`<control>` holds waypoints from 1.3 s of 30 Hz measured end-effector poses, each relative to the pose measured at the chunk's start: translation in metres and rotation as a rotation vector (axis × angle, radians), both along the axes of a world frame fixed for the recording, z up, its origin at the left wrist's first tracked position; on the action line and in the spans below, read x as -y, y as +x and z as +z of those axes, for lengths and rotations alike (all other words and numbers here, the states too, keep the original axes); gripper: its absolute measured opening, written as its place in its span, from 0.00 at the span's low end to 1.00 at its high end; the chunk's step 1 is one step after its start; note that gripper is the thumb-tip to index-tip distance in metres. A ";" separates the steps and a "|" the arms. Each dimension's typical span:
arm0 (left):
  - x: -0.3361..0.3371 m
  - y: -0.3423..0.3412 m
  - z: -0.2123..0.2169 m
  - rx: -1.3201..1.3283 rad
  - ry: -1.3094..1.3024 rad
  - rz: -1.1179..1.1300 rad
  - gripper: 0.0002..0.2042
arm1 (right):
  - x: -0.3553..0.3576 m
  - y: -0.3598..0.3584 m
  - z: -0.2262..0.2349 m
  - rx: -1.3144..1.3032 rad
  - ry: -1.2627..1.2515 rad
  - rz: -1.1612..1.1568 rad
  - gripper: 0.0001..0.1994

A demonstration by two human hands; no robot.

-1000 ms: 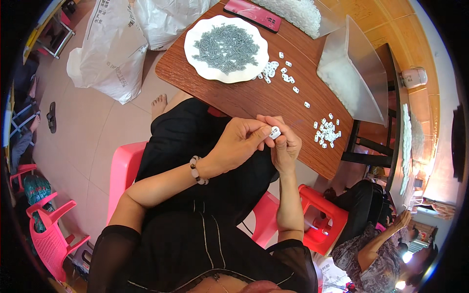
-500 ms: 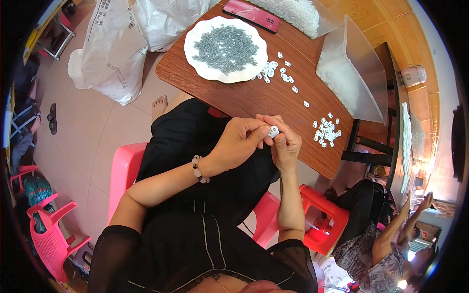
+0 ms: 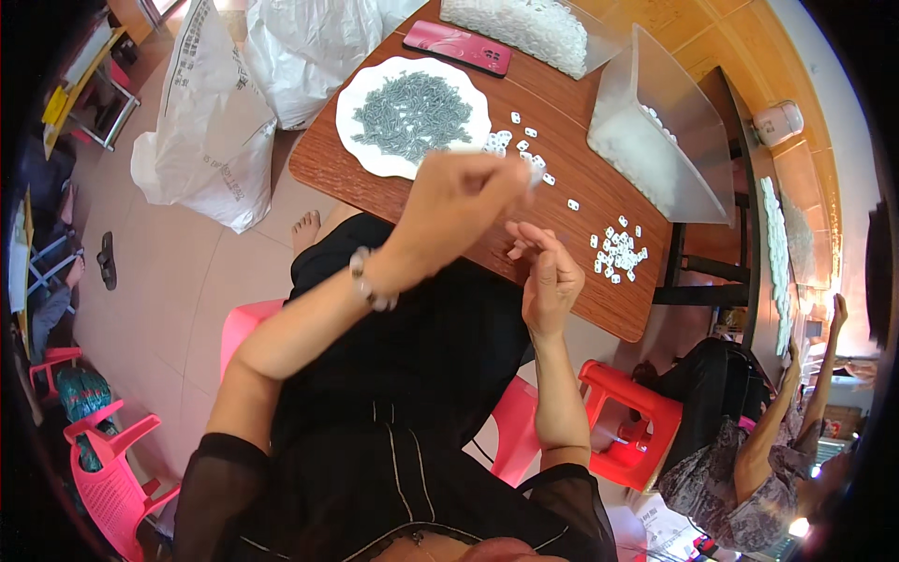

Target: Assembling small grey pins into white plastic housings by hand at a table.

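Observation:
My left hand [image 3: 457, 214] is smeared by motion above the table's near edge, close to the white plate [image 3: 348, 140]. Its thumb and fingers are pinched together, with a small white plastic piece [image 3: 537, 175] showing blurred at the tips. To its right, my right hand [image 3: 551, 286] is raised over my lap with its fingers curled in and the thumb against them; whatever lies inside is hidden. Many small grey screw-like pins [image 3: 412, 114] fill the plate. Loose white two-holed pieces [image 3: 499, 140] lie beside it, and another heap of white pieces [image 3: 619, 251] sits farther right.
A pink phone [image 3: 457, 47] and clear bins of white pieces, one bin [image 3: 646, 140] at the right, stand on the brown table [image 3: 524, 220]. White sacks [image 3: 211, 131] are at the left. A red stool [image 3: 632, 426] and another person [image 3: 740, 445] are at the right.
My hands have parted. The left hand, with the white piece, has moved up and over the table; the right hand stays over my lap. The whole view has shifted slightly.

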State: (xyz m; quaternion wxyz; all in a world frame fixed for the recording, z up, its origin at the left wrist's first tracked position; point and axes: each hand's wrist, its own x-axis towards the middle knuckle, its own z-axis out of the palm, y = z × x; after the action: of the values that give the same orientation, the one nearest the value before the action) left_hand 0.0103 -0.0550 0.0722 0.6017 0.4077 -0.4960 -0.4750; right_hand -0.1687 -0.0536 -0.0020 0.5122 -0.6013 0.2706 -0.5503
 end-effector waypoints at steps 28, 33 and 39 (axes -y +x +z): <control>0.224 -0.113 0.048 1.059 -0.572 -0.010 0.07 | 0.011 -0.004 0.004 -0.400 0.013 0.020 0.11; 0.202 -0.088 0.047 0.898 -0.698 -0.021 0.11 | 0.013 -0.006 0.003 -0.413 0.017 0.015 0.11; 0.140 -0.026 0.009 0.936 -0.639 0.052 0.08 | 0.013 -0.005 0.002 -0.410 -0.006 0.019 0.11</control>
State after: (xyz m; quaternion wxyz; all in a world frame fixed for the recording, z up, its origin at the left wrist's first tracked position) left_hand -0.0157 -0.1948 0.0807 0.4227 0.3845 -0.8188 -0.0551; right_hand -0.1732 -0.0669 -0.0002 0.4498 -0.7049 0.3617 -0.4123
